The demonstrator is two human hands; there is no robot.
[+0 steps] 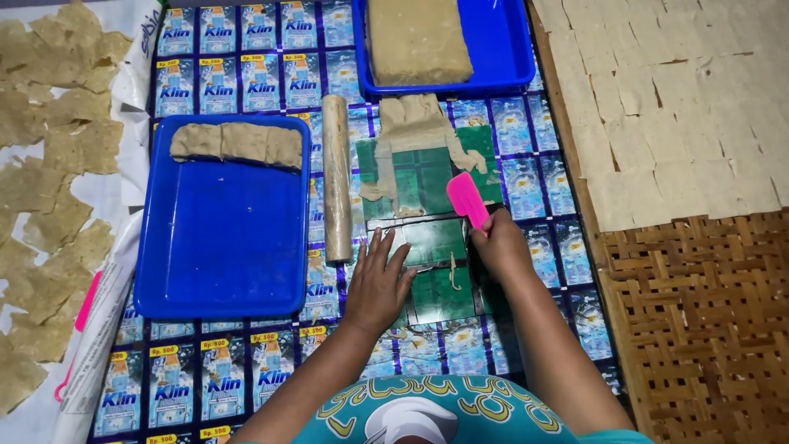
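- Floor mat [246, 74] of printed sachet wrappers, seen from above.
- Left hand [376, 284]: flat, fingers spread, pressing green board [436, 271].
- Right hand [500, 245]: closed on pink scraper [467, 200]; best kept low-angled against board.
- Dough sheet [419, 123]: on board's far part.
- Rolling pin [335, 177], blue tray [222, 218]: left, crowding the board.

The scraper [467, 199] is bright pink. The board [427, 238] under it is dark green, marked into squares, with pale tan dough [421, 123] spread over its far part. The rolling pin [335, 177] is light beige. Both trays [222, 247] are vivid blue; the far tray [501, 49] carries a tan dough block [417, 37], the near one a brownish-tan strip [237, 142]. The mat [222, 386] beneath is a repeating grid of blue and white sachet prints with yellow tags. Cut squares [657, 107] at right are cream; the woven mat [707, 321] is brown basket-weave. The shirt [427, 411] is teal with yellow swirls.
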